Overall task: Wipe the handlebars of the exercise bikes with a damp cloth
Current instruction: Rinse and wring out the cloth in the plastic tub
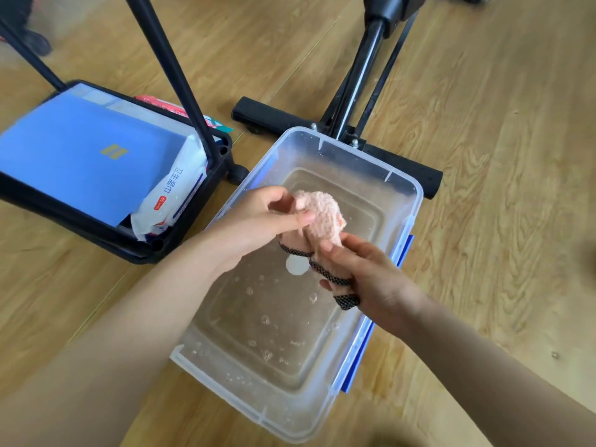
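A bunched pink cloth [322, 217] is held over a clear plastic tub [406, 188] of water on the wooden floor. My left hand [258, 224] grips the cloth's upper left side with thumb and fingers. My right hand [364, 272] grips its lower end from the right; a black woven cord loops around those fingers. Drops ripple the water below. Behind the tub stands the black base and upright frame of an exercise bike [361, 79]. Its handlebars are out of view.
A black wheeled cart [180, 227] stands to the left, holding a blue box [84, 156] and a white pack of wipes [174, 195]. Its black poles rise past the tub's left corner. The bike's floor bar [403, 166] lies right behind the tub.
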